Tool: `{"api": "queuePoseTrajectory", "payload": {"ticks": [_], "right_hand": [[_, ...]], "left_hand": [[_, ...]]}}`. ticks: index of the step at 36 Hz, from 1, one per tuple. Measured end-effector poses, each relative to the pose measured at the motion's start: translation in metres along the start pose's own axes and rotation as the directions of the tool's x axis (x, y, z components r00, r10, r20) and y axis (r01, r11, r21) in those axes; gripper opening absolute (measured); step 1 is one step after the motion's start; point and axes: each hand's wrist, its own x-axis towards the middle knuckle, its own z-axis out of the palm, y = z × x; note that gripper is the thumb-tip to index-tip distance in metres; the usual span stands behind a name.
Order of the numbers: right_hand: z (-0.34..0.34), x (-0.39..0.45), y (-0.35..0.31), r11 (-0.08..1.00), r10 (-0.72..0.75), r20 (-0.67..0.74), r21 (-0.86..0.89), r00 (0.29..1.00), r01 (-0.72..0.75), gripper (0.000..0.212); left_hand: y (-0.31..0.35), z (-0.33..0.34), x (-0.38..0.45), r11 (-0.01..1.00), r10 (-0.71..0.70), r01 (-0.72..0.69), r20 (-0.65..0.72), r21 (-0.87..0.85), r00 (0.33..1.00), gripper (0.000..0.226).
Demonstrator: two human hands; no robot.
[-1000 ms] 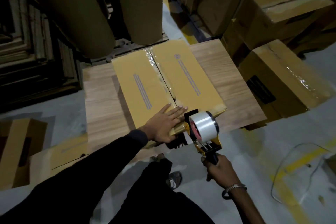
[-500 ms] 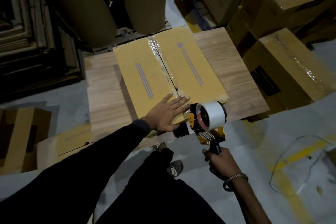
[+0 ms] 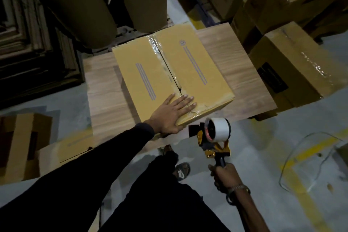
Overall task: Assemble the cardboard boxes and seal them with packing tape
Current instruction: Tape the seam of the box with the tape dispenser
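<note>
The left hand [image 3: 170, 114] lies flat, fingers [image 3: 185, 100] spread, on the smooth yellow cardboard box [image 3: 169, 73] atop the woodgrain counter [image 3: 243, 73]. The right hand [image 3: 226, 177] grips the tape dispenser [image 3: 214, 137], seemingly clear of the box.

No readable text. Box [image 3: 169, 73] on table: round printed mark and striped print lines, illegible. Side box [image 3: 293, 73]: dark label, illegible.

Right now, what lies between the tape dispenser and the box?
Head view: only bare wooden table separates tape dispenser from box.

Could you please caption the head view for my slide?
Left hand flat on taped yellow cardboard box; right hand holds yellow tape dispenser.
</note>
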Motion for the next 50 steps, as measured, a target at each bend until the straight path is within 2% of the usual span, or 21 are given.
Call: {"api": "queuePoseTrajectory", "payload": {"ticks": [2,4,7,14,17,21,24,27,30,33,38,40,42,44,46,48,50], "right_hand": [[-0.004,0.002,0.001,1.0,-0.021,-0.019,0.002,1.0,0.021,0.026],[-0.01,0.005,0.001,0.999,-0.047,-0.041,0.023,0.998,0.048,0.028],[-0.015,0.007,0.0,0.995,-0.074,-0.047,0.068,0.996,0.077,0.027],[-0.024,0.0,-0.016,0.977,-0.096,-0.067,0.186,0.993,0.107,0.026],[-0.03,-0.001,-0.018,0.97,-0.106,-0.075,0.211,0.991,0.12,0.025],[-0.037,0.0,-0.023,0.971,-0.133,-0.081,0.188,0.988,0.146,0.026],[-0.046,-0.001,-0.03,0.97,-0.18,-0.117,0.145,0.977,0.196,0.026],[-0.054,0.0,-0.042,0.964,-0.234,-0.16,0.088,0.959,0.25,0.025],[-0.056,0.003,-0.056,0.954,-0.289,-0.216,0.016,0.933,0.299,0.025],[-0.058,0.01,-0.072,0.937,-0.347,-0.265,-0.062,0.9,0.343,0.028],[-0.063,0.02,-0.099,0.896,-0.439,-0.303,-0.214,0.846,0.388,0.038],[-0.064,0.022,-0.109,0.859,-0.5,-0.31,-0.299,0.808,0.417,0.039],[-0.066,0.026,-0.121,0.818,-0.556,-0.321,-0.373,0.767,0.437,0.036],[-0.067,0.032,-0.136,0.787,-0.59,-0.334,-0.441,0.735,0.431,0.037],[-0.068,0.04,-0.152,0.75,-0.63,-0.35,-0.506,0.693,0.426,0.044],[-0.068,0.049,-0.168,0.72,-0.657,-0.361,-0.561,0.662,0.409,0.053],[-0.067,0.055,-0.184,0.694,-0.672,-0.356,-0.607,0.649,0.386,0.06]], "left_hand": [[0.006,0.0,-0.001,1.0,-0.029,0.029,-0.01,0.01,1.0,0.091],[0.022,0.002,0.001,0.993,-0.115,0.115,-0.026,0.018,0.993,0.088],[0.06,0.011,0.004,0.969,-0.246,0.247,-0.067,0.009,0.967,0.064],[0.088,0.016,0.001,0.946,-0.144,0.172,-0.119,0.274,0.982,0.065],[0.089,0.013,0.0,0.918,-0.12,0.148,-0.098,0.369,0.988,0.072],[0.092,0.013,-0.012,0.91,-0.065,0.073,-0.033,0.409,0.997,0.08],[0.095,0.015,-0.025,0.932,0.034,-0.04,0.023,0.36,0.999,0.084],[0.097,0.007,-0.027,0.947,0.121,-0.117,0.008,0.3,0.993,0.079],[0.095,0.001,-0.014,0.965,-0.004,0.022,-0.071,0.26,0.997,0.077],[0.092,0.002,-0.006,0.969,-0.136,0.139,-0.03,0.206,0.99,0.076],[0.09,0.004,-0.007,0.983,-0.12,0.11,0.059,0.145,0.991,0.1],[0.085,0.002,-0.012,0.989,-0.106,0.101,0.042,0.109,0.993,0.097],[0.079,0.001,-0.02,0.985,-0.155,0.157,-0.027,0.076,0.987,0.087],[0.071,0.0,-0.028,0.955,-0.282,0.29,-0.112,0.057,0.953,0.08],[0.061,0.001,-0.041,0.883,-0.461,0.469,-0.142,0.027,0.876,0.086],[0.054,0.004,-0.055,0.759,-0.649,0.65,-0.108,-0.032,0.753,0.107],[0.057,0.007,-0.066,0.601,-0.799,0.788,-0.076,-0.131,0.597,0.128]]}}
